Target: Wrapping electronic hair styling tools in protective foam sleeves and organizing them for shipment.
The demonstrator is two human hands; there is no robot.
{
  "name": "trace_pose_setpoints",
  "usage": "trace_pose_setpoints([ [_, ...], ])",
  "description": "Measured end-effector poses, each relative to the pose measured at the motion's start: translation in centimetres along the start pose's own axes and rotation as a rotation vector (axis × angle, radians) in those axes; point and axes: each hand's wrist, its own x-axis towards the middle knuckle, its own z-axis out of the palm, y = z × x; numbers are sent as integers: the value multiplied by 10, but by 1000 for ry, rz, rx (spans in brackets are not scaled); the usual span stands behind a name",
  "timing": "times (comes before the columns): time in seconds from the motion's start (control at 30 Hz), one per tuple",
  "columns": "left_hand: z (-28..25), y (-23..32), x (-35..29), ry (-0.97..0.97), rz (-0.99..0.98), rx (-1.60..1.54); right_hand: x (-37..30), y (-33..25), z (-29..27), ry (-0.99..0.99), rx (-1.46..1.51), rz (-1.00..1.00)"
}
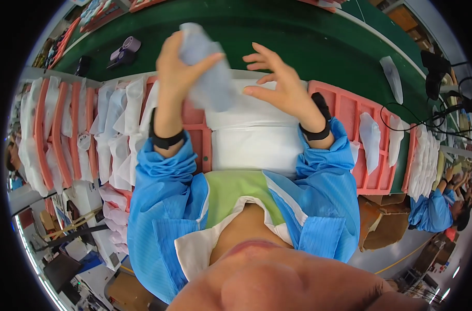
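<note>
My left hand (pixel 180 65) is wrapped around a pale bluish-white, semi-translucent sleeve (pixel 207 78), raised and tilted, with the thumb across its front. Whatever may be inside the sleeve cannot be made out. To the right of it, my right hand (pixel 278 85) is empty, fingers spread and apart from the sleeve. Below both hands, close to my body, lie white flat sheets or bags (pixel 254 147) in two side-by-side piles. A pink compartment tray (pixel 197 124) shows beside them, partly covered by my left forearm.
Across the front runs a green conveyor surface (pixel 194 49), with a purple round-headed device (pixel 124 53) and a white sleeve (pixel 392 80) on it. At right, a pink tray (pixel 344 109) holds several sleeves. Trays of wrapped items (pixel 49 129) crowd the left. Black cables (pixel 427 122) hang at right; a co-worker in blue (pixel 435 210) sits beyond.
</note>
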Motion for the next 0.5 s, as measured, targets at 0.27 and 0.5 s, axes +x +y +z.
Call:
trace_pose_setpoints([
  [0.27, 28, 15, 43, -96, 281, 15, 23, 83, -26, 194, -77, 100],
  [0.5, -89, -245, 144, -59, -222, 899, 11, 139, -124, 738, -853, 427],
])
